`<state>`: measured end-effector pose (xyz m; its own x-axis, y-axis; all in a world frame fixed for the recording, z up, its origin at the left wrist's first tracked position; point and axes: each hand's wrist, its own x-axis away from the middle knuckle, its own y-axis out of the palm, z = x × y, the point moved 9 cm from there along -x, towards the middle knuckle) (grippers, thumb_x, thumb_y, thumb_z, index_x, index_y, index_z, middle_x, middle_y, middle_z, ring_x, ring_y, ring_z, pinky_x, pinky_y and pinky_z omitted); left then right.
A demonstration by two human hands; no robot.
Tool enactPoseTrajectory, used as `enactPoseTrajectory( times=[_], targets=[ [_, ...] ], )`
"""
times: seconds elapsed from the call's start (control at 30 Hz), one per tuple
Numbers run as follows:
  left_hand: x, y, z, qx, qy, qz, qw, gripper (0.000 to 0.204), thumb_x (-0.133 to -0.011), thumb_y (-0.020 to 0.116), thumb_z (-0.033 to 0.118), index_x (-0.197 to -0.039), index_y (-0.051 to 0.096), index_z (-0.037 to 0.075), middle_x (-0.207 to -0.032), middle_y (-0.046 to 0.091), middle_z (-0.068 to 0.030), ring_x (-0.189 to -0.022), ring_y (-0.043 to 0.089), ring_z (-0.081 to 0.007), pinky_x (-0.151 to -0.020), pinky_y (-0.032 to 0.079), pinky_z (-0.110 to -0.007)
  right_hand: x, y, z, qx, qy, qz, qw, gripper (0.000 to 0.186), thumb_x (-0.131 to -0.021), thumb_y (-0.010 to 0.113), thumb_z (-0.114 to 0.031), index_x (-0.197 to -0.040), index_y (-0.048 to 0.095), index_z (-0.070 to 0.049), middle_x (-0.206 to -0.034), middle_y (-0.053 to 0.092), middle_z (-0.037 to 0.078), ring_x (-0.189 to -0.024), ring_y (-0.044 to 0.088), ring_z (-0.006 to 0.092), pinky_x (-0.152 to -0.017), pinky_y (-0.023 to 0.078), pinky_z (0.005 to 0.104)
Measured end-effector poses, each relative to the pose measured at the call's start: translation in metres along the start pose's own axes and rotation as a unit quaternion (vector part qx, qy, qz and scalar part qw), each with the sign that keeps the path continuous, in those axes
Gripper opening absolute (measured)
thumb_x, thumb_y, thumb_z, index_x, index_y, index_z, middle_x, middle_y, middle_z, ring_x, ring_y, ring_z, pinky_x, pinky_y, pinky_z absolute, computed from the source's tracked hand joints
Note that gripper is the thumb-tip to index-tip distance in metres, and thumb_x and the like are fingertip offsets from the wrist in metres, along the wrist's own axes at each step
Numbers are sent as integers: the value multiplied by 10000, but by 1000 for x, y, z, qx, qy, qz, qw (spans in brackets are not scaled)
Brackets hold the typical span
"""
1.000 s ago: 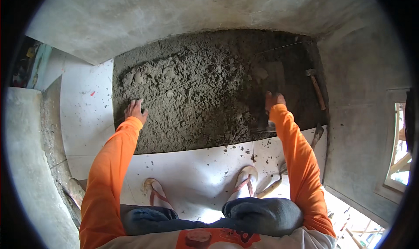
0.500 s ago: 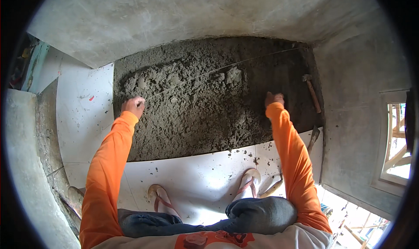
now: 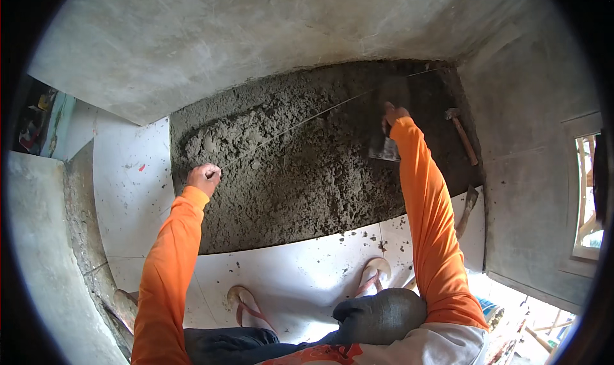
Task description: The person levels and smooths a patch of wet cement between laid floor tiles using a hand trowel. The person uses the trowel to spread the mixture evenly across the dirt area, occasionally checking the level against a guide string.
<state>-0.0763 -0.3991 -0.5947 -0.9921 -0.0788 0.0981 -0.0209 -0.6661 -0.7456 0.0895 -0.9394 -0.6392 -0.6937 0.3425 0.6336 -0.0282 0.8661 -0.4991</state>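
Observation:
My left hand [image 3: 204, 178] is closed at the left edge of the wet mortar bed [image 3: 288, 192]. Its fingers pinch a thin string [image 3: 318, 114], which stretches across the mortar toward the far right corner. In my right hand [image 3: 394, 114] is a flat trowel [image 3: 385, 150], held over the right half of the bed. The trowel's near end shows grey metal; its far end is blurred by motion. Rough, lumpy mortar lies on the left and middle, and a darker, flatter patch [image 3: 432, 135] lies to the right.
A hammer [image 3: 462, 137] rests at the bed's right edge. Nearer me, a dark-bladed tool [image 3: 467, 211] leans by the white tiles [image 3: 281, 269], which are spattered with mortar. Grey walls stand behind the bed [image 3: 256, 32] and on the right [image 3: 531, 128]. My sandalled feet are on the tiles.
My right hand has moved away from me with the trowel, whose metal end now shows. Two pale lumps near the middle no longer show. My left hand still holds the string.

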Motion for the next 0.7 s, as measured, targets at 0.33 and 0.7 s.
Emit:
enactPoseTrajectory(
  times=[0.33,0.7],
  targets=[
    [8,2,12,17,-3,2,1000,92,-758,613,65,-811,628,-9,-684,640,-84,-604,601,-120,-580,471,-256,-54,3,10,71,-6,191,979,481,-866,477,-426,-820,660,16,-836,659,208,-846,649,333,-715,505,398],
    [-3,10,19,2,-27,-13,1000,107,-777,629,95,-816,620,-5,-641,624,-76,-569,567,-95,-546,453,-255,-87,-6,9,117,-117,154,974,493,-886,481,-449,-726,587,5,-535,559,123,-450,574,251,-453,467,376]
  ],
)
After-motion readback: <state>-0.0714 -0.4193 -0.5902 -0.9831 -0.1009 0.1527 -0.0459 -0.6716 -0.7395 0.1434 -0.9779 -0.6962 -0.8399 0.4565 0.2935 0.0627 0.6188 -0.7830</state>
